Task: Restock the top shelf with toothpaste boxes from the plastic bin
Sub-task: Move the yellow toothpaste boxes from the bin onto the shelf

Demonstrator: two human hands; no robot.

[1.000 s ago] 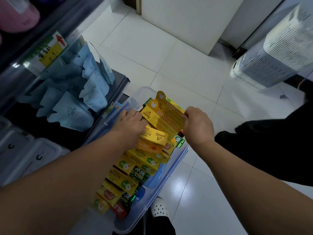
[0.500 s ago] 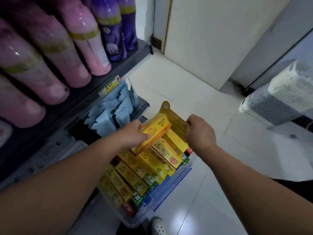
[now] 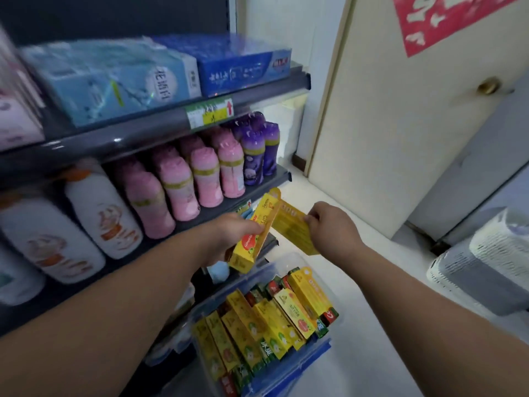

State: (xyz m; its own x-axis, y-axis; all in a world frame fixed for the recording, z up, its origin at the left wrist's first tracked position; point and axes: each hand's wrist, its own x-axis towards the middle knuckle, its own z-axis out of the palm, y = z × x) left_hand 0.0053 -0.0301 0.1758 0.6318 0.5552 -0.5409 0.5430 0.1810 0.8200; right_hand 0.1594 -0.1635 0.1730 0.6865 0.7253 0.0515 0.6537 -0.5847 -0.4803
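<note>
Holding one yellow toothpaste box [image 3: 250, 242] in my left hand [image 3: 229, 232], fingers wrapped round its lower half, I see its long axis tilted, the top end pointing up and far toward the shelves. My right hand [image 3: 329, 229] pinches a second yellow box [image 3: 292, 229] by its edge, just right of the first. Both hang above the plastic bin [image 3: 286, 257]. The highest shelf in view [image 3: 143, 130] lies up and left, so I judge the left hand nearer.

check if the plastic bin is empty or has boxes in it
Not empty: the plastic bin holds rows of yellow toothpaste boxes, filling most of it.
</note>
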